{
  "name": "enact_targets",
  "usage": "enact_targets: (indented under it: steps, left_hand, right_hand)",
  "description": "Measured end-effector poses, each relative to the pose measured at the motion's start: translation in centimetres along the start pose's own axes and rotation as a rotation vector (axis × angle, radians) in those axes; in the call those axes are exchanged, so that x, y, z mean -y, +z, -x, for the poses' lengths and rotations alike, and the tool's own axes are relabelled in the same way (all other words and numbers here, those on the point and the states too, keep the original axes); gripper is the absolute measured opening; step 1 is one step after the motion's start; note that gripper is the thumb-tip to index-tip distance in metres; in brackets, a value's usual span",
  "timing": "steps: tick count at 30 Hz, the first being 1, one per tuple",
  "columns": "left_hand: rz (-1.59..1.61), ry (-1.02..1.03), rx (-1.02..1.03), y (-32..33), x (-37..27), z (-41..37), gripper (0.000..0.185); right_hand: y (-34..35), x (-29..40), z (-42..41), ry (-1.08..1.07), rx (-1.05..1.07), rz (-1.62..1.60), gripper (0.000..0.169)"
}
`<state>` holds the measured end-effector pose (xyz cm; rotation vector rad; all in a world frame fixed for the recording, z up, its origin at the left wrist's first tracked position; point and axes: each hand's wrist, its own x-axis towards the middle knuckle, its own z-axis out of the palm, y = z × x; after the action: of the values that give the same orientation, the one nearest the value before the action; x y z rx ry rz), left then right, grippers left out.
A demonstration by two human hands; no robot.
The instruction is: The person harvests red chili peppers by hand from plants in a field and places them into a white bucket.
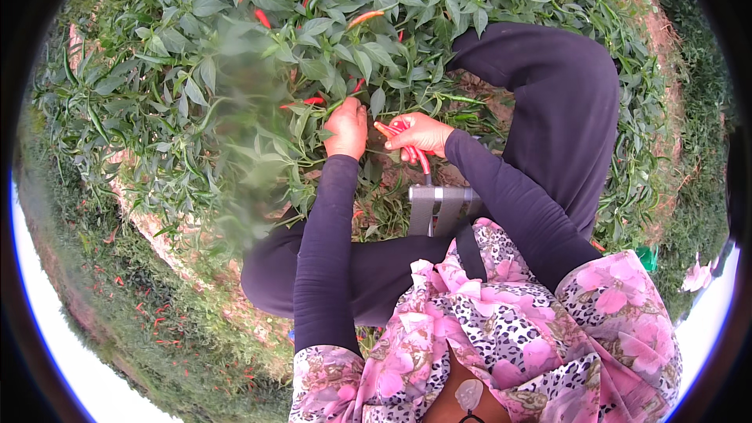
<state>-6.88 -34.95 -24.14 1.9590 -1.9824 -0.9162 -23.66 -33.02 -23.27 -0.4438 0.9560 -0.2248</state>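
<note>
My right hand point(420, 134) holds a small bunch of red chili peppers point(422, 158), their ends sticking out on both sides of the fingers. My left hand point(346, 129) is in among the leaves of a chili plant point(317, 67), its back towards me. Its fingertips are partly hidden, so what they grip cannot be made out. A red chili point(359, 84) hangs just beyond those fingertips. To their left another red chili point(313, 101) shows between leaves. Farther out on the plant is an orange-red chili point(365, 17).
Below my right hand, between my legs, stands a metal-tube frame with grey webbing point(422, 211). Blurred leaves point(244, 129) rise close to the camera on the left. Dense chili rows surround me, with bare soil point(147, 220) at left. Something green point(647, 258) lies at right.
</note>
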Motion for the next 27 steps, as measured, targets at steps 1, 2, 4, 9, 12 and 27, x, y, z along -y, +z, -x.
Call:
enact_targets:
  steps: [1, 2, 4, 9, 12, 27]
  left_hand:
    - [0.092, -0.003, -0.138, -0.3, 0.4, -0.2, 0.013]
    - [-0.014, -0.074, -0.103, -0.8, 1.0, -0.1, 0.016]
    - [-0.170, -0.068, -0.161, -1.0, 1.6, 0.0, 0.022]
    - [-0.337, -0.127, 0.076, -0.7, 1.5, -0.7, 0.020]
    - [-0.266, -0.133, 0.128, -0.8, 2.3, -0.6, 0.014]
    - [0.268, -0.199, 0.018, -0.2, 5.5, -0.1, 0.016]
  right_hand:
    - [0.4, 1.0, 0.2, -0.043, 0.026, -0.077, 0.019]
    - [0.6, 1.5, -0.2, -0.081, 0.022, -0.124, 0.018]
    - [0.7, 2.0, -0.7, -0.119, 0.018, -0.254, 0.017]
    - [0.7, 2.0, -3.0, -0.182, -0.118, -0.395, 0.015]
    - [1.2, 2.0, -4.2, -0.190, -0.183, -0.348, 0.014]
    - [8.1, 2.6, -4.9, -0.731, -0.454, 0.330, 0.013]
